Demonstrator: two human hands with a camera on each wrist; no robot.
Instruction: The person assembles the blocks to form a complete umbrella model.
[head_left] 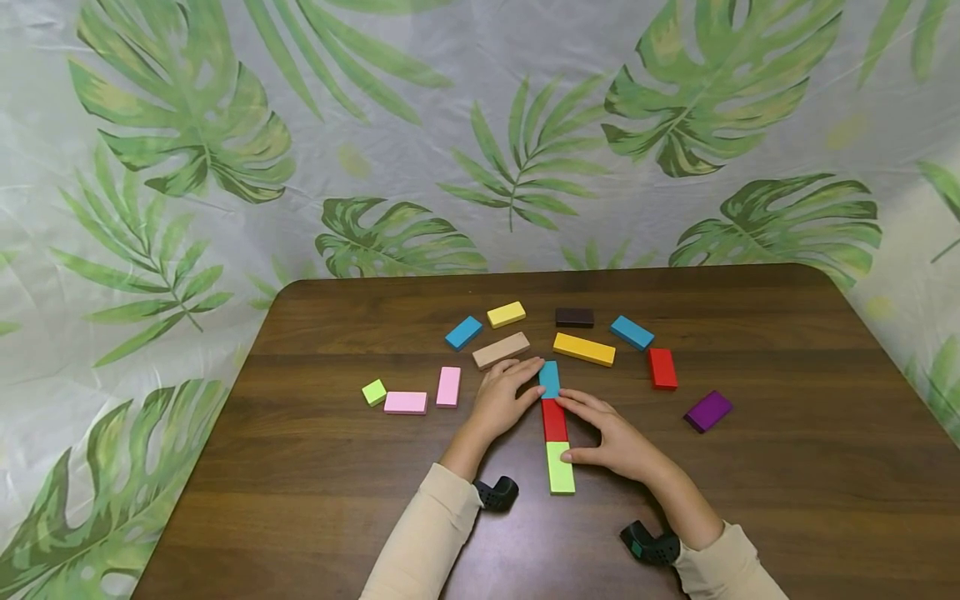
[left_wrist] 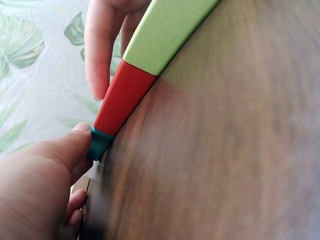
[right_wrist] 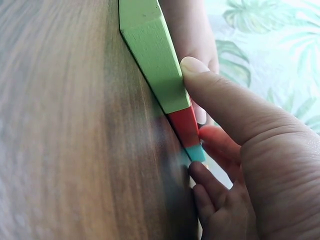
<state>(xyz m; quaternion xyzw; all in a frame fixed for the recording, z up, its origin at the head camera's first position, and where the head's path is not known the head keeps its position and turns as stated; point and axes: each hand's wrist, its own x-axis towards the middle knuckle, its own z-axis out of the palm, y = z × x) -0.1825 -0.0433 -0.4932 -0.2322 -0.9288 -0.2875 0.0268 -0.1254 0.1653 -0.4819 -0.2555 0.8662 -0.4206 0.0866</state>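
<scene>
A cream left sleeve [head_left: 423, 533] and a cream right sleeve [head_left: 723, 567] reach in from the near side over the brown wood-grain table [head_left: 300, 500], a black wrist device [head_left: 498, 494] beside the left cuff and a second black device [head_left: 649, 546] beside the right. Between the hands, three painted wooden blocks lie flat, end to end: a lime-green rectangular block [head_left: 560, 468] nearest, a red rectangular block [head_left: 555, 421] in the middle, a light-blue rectangular block [head_left: 551, 379] farthest. The left hand [head_left: 497, 402] has thumb and forefinger slightly parted, the thumb against the light-blue block's left side; whether the forefinger also touches its far corner is hard to tell. The right hand [head_left: 621, 442] is spread wider, its thumb against the lime-green block's right side, its forefinger extended to the right edge near where red and light blue meet. Left of this row lie a pink rectangular block [head_left: 448, 387] and a small lime-green cube [head_left: 374, 392]; on the far right, a purple rectangular block [head_left: 708, 411]
</scene>
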